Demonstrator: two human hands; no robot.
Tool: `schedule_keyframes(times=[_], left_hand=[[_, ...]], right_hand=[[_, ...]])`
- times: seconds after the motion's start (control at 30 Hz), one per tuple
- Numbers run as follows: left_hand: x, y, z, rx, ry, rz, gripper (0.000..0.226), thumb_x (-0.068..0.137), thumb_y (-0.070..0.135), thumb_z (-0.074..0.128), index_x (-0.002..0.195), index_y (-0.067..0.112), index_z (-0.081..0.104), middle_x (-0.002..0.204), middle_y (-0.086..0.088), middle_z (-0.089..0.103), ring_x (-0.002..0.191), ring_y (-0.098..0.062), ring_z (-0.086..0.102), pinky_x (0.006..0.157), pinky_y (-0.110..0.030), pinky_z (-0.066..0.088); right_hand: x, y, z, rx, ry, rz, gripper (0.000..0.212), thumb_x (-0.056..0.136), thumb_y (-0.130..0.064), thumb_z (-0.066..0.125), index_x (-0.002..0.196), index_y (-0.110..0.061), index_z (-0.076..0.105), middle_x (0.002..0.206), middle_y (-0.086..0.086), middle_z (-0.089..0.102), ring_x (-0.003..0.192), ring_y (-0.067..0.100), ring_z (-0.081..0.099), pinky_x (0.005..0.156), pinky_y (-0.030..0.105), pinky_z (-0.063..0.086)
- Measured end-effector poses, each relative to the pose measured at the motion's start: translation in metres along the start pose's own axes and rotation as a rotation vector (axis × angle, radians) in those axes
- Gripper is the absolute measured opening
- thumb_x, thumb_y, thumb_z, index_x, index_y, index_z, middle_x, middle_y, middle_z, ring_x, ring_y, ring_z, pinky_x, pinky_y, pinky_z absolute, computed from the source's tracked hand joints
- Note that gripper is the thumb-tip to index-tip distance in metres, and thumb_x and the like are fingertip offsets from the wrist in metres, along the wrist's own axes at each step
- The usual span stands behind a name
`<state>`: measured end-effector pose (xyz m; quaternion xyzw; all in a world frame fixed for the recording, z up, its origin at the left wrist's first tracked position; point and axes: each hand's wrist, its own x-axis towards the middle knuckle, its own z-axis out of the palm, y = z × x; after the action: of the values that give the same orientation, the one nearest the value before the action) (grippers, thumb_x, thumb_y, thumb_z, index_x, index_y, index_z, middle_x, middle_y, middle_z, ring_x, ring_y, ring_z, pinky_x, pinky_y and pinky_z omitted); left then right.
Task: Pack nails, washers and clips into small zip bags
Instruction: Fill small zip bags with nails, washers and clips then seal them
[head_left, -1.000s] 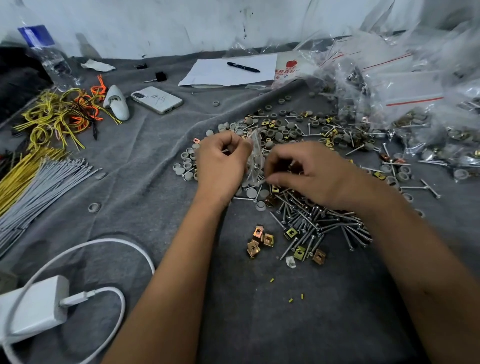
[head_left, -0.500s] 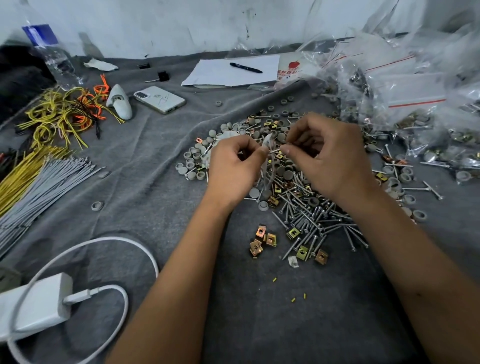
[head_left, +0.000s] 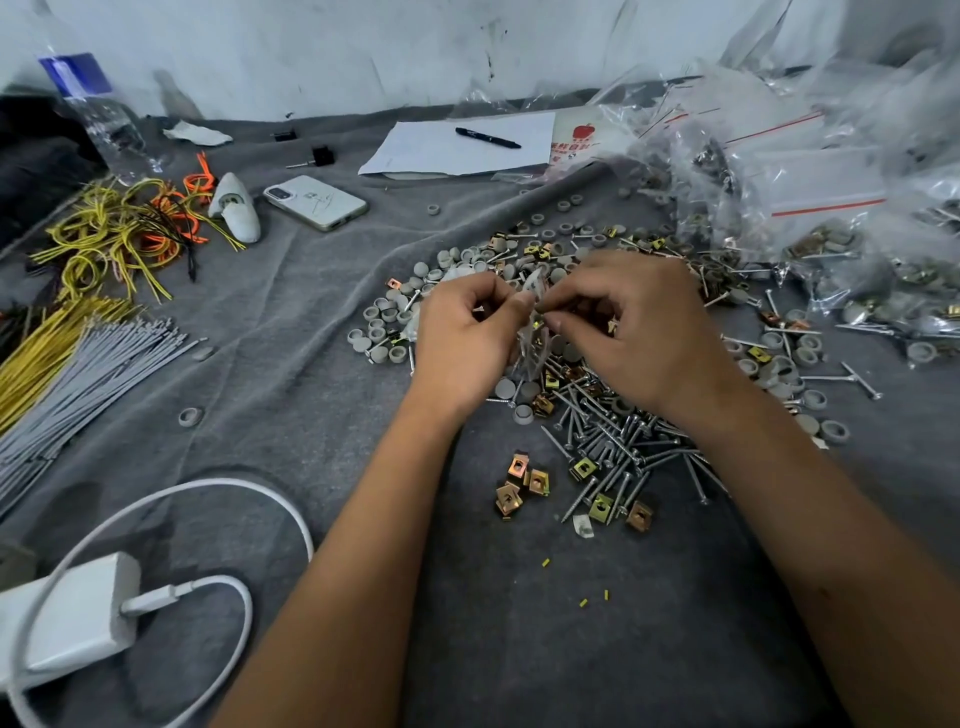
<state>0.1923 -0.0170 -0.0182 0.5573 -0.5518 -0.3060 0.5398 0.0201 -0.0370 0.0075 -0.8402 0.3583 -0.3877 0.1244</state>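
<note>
Together, left hand (head_left: 467, 338) and right hand (head_left: 634, 332) pinch a crinkly clear zip bag (head_left: 532, 332).

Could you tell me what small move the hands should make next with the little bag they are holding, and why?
Probably press the zip closed: the left hand and right hand both pinch the top of the small clear bag, which hangs between them with pieces already visible inside.

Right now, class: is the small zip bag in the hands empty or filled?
Partly filled: yellowish clips show through the clear small zip bag, pinched by both hands.
</note>
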Motion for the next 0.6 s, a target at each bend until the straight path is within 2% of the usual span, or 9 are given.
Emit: schedule_keyframes(times=[0.13, 0.2, 0.3, 0.4, 0.47, 0.53, 0.6], left_hand=[[0.0010, -0.0006, 0.0002, 0.002, -0.001, 0.006, 0.030, 0.098, 0.014, 0.066, 0.069, 0.012, 0.062, 0.054, -0.007, 0.059, 0.046, -0.018, 0.051, 0.055, -0.028, 0.038], [0.0001, -0.0005, 0.0019, -0.010, -0.009, 0.013, 0.030, 0.098, 0.014, 0.067, 0.069, 0.009, 0.062, 0.054, -0.007, 0.058, 0.047, -0.019, 0.051, 0.056, -0.028, 0.038], [-0.0020, 0.0013, 0.0050, -0.028, -0.031, 0.015, 0.029, 0.099, 0.012, 0.067, 0.070, 0.011, 0.064, 0.053, -0.003, 0.057, 0.047, -0.017, 0.051, 0.053, -0.026, 0.038], [-0.0020, 0.0023, 0.0041, -0.055, -0.020, 0.014, 0.029, 0.100, 0.009, 0.064, 0.071, 0.008, 0.064, 0.052, -0.006, 0.057, 0.043, -0.017, 0.051, 0.049, -0.024, 0.038], [-0.0008, 0.0015, 0.0021, -0.098, 0.037, -0.013, 0.028, 0.100, 0.008, 0.063, 0.073, 0.001, 0.063, 0.052, -0.007, 0.056, 0.042, -0.015, 0.050, 0.047, -0.022, 0.038], [0.0005, 0.0002, 0.0001, -0.137, 0.095, -0.041, 0.029, 0.099, 0.008, 0.063, 0.075, -0.009, 0.060, 0.053, -0.009, 0.054, 0.042, -0.014, 0.048, 0.046, -0.022, 0.037], [0.0017, -0.0008, -0.0013, -0.146, 0.140, -0.053, 0.031, 0.099, 0.009, 0.063, 0.076, -0.012, 0.059, 0.054, -0.011, 0.054, 0.041, -0.014, 0.047, 0.045, -0.022, 0.037]], right_hand=[[-0.0006, 0.0005, 0.0014, 0.007, 0.016, 0.007, 0.020, 0.083, -0.010, 0.082, 0.102, -0.014, 0.077, 0.089, -0.003, 0.072, 0.078, 0.004, 0.066, 0.073, 0.016, 0.055], [-0.0012, 0.0004, 0.0017, 0.023, 0.068, 0.036, 0.018, 0.081, -0.011, 0.084, 0.095, -0.013, 0.074, 0.084, -0.004, 0.071, 0.074, 0.003, 0.066, 0.069, 0.020, 0.057], [-0.0017, -0.0002, 0.0022, -0.027, 0.148, 0.027, 0.014, 0.080, -0.013, 0.086, 0.085, -0.014, 0.073, 0.078, -0.005, 0.070, 0.068, 0.004, 0.063, 0.064, 0.010, 0.050], [-0.0022, -0.0010, 0.0041, -0.014, 0.098, -0.006, 0.017, 0.080, -0.011, 0.085, 0.095, -0.015, 0.078, 0.088, -0.003, 0.076, 0.074, 0.003, 0.066, 0.072, 0.004, 0.046], [-0.0024, -0.0011, 0.0052, -0.026, -0.007, -0.034, 0.024, 0.082, -0.009, 0.082, 0.106, -0.015, 0.079, 0.097, 0.000, 0.078, 0.082, 0.007, 0.069, 0.081, 0.012, 0.052], [-0.0024, -0.0009, 0.0050, -0.070, -0.064, -0.046, 0.023, 0.085, -0.011, 0.080, 0.108, -0.016, 0.079, 0.099, 0.003, 0.078, 0.085, 0.015, 0.071, 0.084, 0.031, 0.058], [-0.0017, -0.0016, 0.0032, -0.043, -0.037, -0.056, 0.018, 0.085, -0.017, 0.081, 0.103, -0.016, 0.080, 0.096, 0.001, 0.077, 0.081, 0.013, 0.069, 0.080, 0.034, 0.057]])
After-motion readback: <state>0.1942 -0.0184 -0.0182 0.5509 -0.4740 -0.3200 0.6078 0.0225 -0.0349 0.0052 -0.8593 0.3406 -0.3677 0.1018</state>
